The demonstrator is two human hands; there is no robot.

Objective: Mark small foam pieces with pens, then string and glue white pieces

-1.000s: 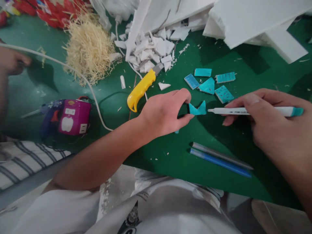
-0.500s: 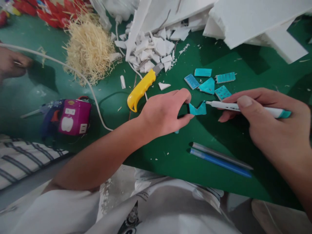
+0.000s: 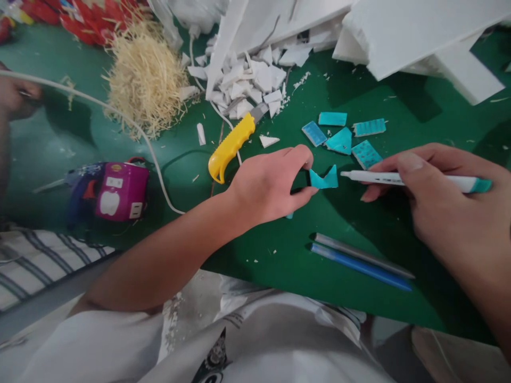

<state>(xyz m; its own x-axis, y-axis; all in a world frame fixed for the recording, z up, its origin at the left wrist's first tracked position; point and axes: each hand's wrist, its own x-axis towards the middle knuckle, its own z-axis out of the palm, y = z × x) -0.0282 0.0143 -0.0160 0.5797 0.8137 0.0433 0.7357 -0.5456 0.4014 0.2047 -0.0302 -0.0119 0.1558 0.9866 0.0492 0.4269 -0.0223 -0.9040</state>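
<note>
My left hand [image 3: 271,183] pinches a small teal foam piece [image 3: 325,178] with a notched upper edge, just above the green table. In my right hand [image 3: 447,197] lies a white marker [image 3: 383,176] with a teal end, gripped between thumb and fingers. Its tip points left at the notched piece, a small gap apart from it. Behind them lie several teal pieces, among them a pointed one [image 3: 340,141] and a dotted one [image 3: 366,155]. A grey pen [image 3: 363,255] and a blue pen [image 3: 361,267] rest nearer to me.
A yellow utility knife [image 3: 231,149] lies beyond my left wrist, near a heap of white foam scraps [image 3: 247,80]. White foam boards [image 3: 423,32] stand at the back. Left are wood shavings [image 3: 146,80], a white cable [image 3: 154,149], a magenta box [image 3: 122,191] and another person's hand [image 3: 18,96].
My right hand has drawn the marker slightly right, its tip now off the notched piece. My left hand stays put. The other person's hand has shifted left.
</note>
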